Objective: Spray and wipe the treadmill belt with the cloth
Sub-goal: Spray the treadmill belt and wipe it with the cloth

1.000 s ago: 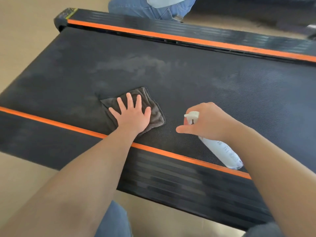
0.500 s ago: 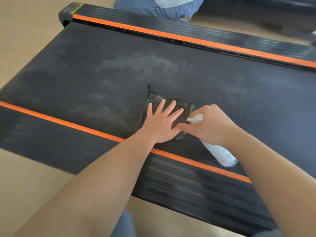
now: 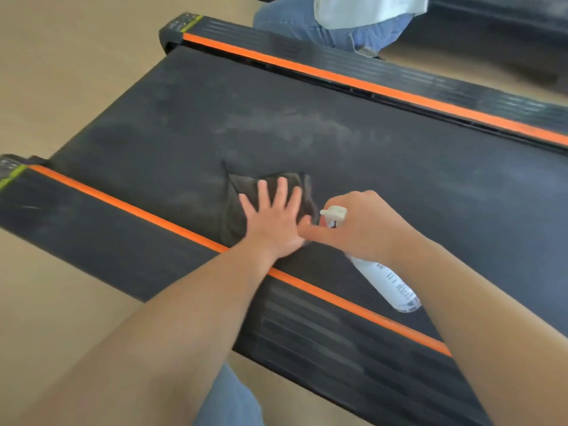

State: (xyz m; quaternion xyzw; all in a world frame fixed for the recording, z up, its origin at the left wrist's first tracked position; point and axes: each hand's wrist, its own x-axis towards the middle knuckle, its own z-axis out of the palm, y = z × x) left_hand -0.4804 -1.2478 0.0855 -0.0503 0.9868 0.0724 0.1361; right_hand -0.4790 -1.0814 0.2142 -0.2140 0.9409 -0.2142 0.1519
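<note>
A black treadmill belt (image 3: 399, 179) fills the view, with a pale wet smear (image 3: 295, 126) across its far middle. A dark grey cloth (image 3: 246, 192) lies on the belt near its near edge. My left hand (image 3: 273, 219) presses flat on the cloth, fingers spread. My right hand (image 3: 359, 226) is right beside it, wrapped around a white spray bottle (image 3: 387, 281) whose nozzle points left toward the cloth and whose body slants down to the right.
Orange stripes run along the near side rail (image 3: 338, 302) and far side rail (image 3: 368, 87). Beige floor (image 3: 61, 72) lies left of the treadmill's end. A person in blue jeans (image 3: 322, 29) crouches beyond the far rail. My own jeans-clad knee (image 3: 230, 401) shows at the bottom.
My left hand slid the cloth rightward along the belt until it sits against my right hand. The bottle hand stayed roughly in place. The view shifted, showing the treadmill's end.
</note>
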